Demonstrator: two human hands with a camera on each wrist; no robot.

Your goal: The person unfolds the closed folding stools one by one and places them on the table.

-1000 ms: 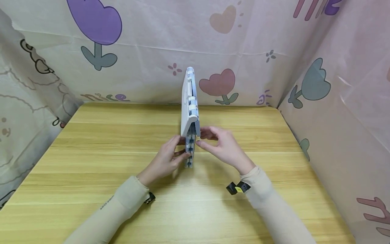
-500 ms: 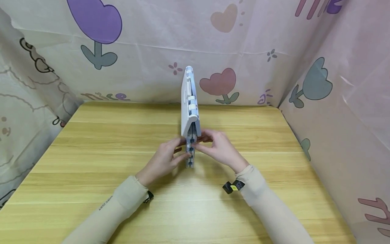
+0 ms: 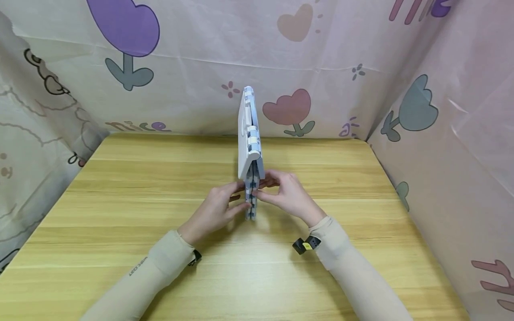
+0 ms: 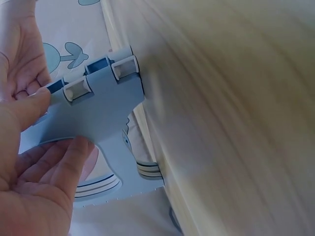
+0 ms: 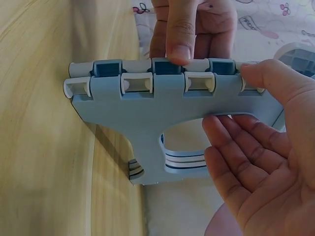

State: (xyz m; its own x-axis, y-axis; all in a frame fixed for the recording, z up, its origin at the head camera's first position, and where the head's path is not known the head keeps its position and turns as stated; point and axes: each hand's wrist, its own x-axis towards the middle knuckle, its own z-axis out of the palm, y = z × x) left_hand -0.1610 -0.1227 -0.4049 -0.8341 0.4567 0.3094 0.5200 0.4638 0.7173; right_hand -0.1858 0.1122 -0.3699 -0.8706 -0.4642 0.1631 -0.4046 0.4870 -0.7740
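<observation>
On table [image 3: 257, 276]: folding stool [image 3: 252, 154], likely light, stiff; your left hand [image 3: 213, 205], right hand [image 3: 291, 196] pinch hinged legs [image 5: 147, 113], seemingly sound holds.

The folded stool [image 3: 250, 138] stands upright on the table [image 3: 257, 276], about midway between its left and right edges, a narrow edge toward the person. The left hand [image 3: 214, 205] is at its left and the right hand [image 3: 291, 196] at its right, both low, each thumb on the near hinged edge, fingers beside the side panels. Behind the table hangs the back cloth [image 3: 192, 89]; the left cloth [image 3: 36, 111] and right cloth [image 3: 453, 178] flank it. Both sleeves [image 3: 361, 281] extend over the table's near part, before the stool.
</observation>
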